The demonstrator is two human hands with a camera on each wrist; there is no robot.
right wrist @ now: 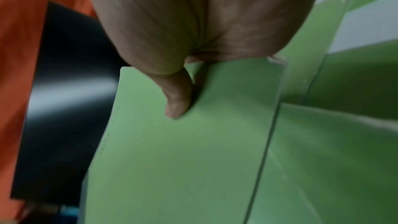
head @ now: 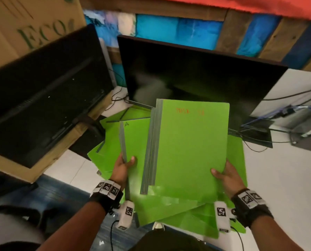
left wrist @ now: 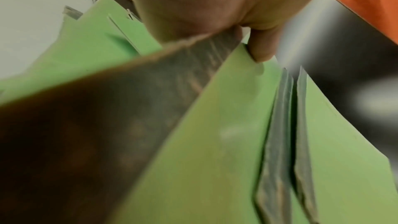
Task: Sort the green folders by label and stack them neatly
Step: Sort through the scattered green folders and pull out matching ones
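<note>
My right hand [head: 225, 173] holds a small stack of green folders [head: 189, 147] by its lower right edge, thumb on top; the top one bears orange writing near its upper edge. In the right wrist view the thumb [right wrist: 177, 96] presses on the green cover [right wrist: 193, 159]. My left hand [head: 124, 165] pinches another green folder [head: 134, 142] at its grey spine, thumb on the cover; a letter A is marked near its top. The left wrist view shows that thumb [left wrist: 261, 48] on the folder [left wrist: 204, 142] beside the grey spine. More green folders [head: 187, 214] lie loosely spread on the white table beneath.
A dark monitor [head: 196, 77] stands right behind the folders, and a second black screen [head: 42, 95] leans on a cardboard box [head: 24, 24] at the left. Cables and a small device [head: 303, 124] lie at the right on the white table [head: 281, 178].
</note>
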